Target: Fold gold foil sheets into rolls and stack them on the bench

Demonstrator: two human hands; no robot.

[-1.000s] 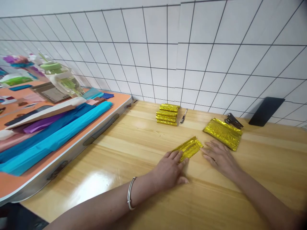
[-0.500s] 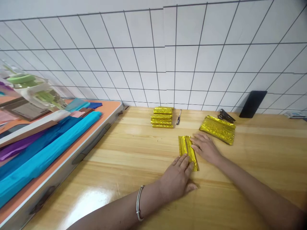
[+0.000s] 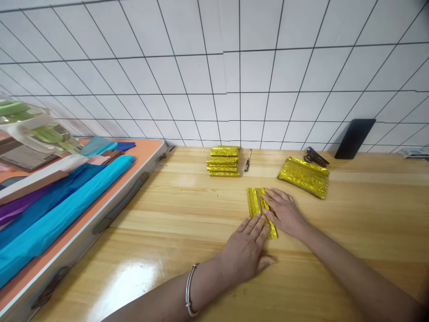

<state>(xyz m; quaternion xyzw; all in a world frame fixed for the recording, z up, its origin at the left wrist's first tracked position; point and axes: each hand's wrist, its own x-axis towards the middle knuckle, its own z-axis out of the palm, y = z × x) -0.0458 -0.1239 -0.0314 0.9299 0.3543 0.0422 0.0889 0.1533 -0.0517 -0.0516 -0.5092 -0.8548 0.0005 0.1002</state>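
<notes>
A folded strip of gold foil paper [image 3: 254,202] lies on the wooden table, with a narrow pale line running along its middle. My left hand [image 3: 246,248], with a silver bangle on the wrist, rests flat on its lower part, fingers stretched out and thumb apart. On the strip's right edge lie the fingertips of my right hand [image 3: 283,212], which is spread flat. Farther back sits a group of folded gold strips [image 3: 224,162], and at the right is a stack of flat gold foil sheets [image 3: 304,177].
Beside the folded strips lies a pen [image 3: 248,160]. A black clip [image 3: 315,157] touches the sheet stack, and a black phone [image 3: 355,138] leans on the tiled wall. At left, an orange-topped case [image 3: 147,150] holds coloured paper rolls [image 3: 77,210] and a green-lidded container [image 3: 43,129].
The view has tilted and shifted slightly. My right hand's fingers have moved a little farther over the strip, while my left hand stays on its lower part.
</notes>
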